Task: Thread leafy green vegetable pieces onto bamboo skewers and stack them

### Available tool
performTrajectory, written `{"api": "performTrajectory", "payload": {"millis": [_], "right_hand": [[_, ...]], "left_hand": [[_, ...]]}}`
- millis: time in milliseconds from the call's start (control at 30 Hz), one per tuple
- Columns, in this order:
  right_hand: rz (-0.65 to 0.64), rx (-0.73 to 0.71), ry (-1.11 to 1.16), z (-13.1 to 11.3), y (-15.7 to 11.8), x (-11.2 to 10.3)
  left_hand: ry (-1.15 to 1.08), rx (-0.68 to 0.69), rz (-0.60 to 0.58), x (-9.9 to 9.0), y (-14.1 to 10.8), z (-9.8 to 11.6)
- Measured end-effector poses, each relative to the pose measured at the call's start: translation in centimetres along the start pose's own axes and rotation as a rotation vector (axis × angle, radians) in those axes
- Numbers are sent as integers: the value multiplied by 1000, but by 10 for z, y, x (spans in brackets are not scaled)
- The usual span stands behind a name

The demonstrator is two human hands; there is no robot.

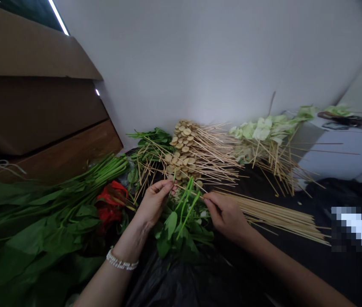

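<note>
My right hand [227, 213] is closed round a thin bamboo skewer [202, 197] that points left. Several leafy green stems [185, 207] hang across the skewer, their leaves drooping below it. Opposite, my left hand [155, 200] pinches a short green stem [174, 175] between thumb and fingertips, close to the skewer's far end. Whether the skewer passes through that stem is too small to tell. Beneath both hands lies a heap of loose green leaves [185, 245].
Skewered potato-like slices [183, 160] are stacked ahead, with skewered pale cabbage leaves [264, 128] farther right. Loose bamboo skewers [279, 213] lie right of my hand. A large bunch of leafy greens [40, 230] with a red wrap [112, 204] fills the left, below a cardboard box [33, 111].
</note>
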State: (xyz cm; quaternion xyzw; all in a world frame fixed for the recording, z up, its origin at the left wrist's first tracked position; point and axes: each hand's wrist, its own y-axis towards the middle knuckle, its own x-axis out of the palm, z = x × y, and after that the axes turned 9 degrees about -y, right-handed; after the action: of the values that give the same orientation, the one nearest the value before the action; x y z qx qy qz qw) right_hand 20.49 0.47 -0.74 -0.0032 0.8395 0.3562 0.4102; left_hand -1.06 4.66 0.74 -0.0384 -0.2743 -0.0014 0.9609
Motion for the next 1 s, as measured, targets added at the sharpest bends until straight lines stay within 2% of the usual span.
{"api": "performTrajectory", "payload": {"millis": [167,1000], "right_hand": [[3,16,-39,5,-2,6],[-4,2,-94,4,-2,7]], "left_hand": [[-108,-76,9,-1,-1,3],[-11,-15,15,2,-1,0]]}}
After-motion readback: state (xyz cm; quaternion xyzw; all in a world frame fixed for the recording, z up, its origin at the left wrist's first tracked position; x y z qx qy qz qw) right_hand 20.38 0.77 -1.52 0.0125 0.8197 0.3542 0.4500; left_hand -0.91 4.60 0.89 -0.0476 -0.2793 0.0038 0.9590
